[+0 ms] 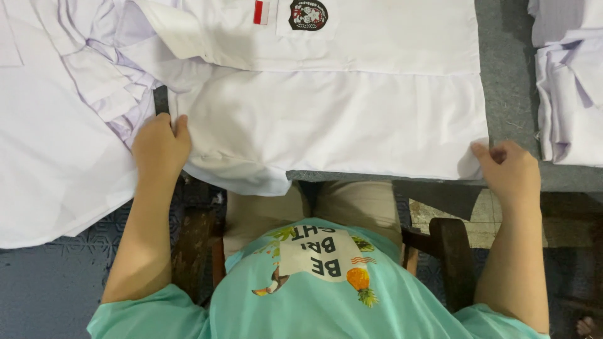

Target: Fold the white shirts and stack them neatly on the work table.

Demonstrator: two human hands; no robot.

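Observation:
A white shirt [326,113] lies flat on the grey table [502,75], with a small red-and-white patch and a dark round badge near its top edge. My left hand [160,147] grips the shirt's lower left edge, fingers curled over the cloth. At the lower right corner my right hand [510,169] pinches the hem between thumb and fingers. The shirt's near edge hangs slightly over the table's front.
A heap of white shirts [56,125] spreads to the left, partly off the table. Another stack of folded white cloth [568,81] sits at the right. Below are my lap, a mint-green t-shirt, a wooden chair arm [452,251] and a blue patterned floor.

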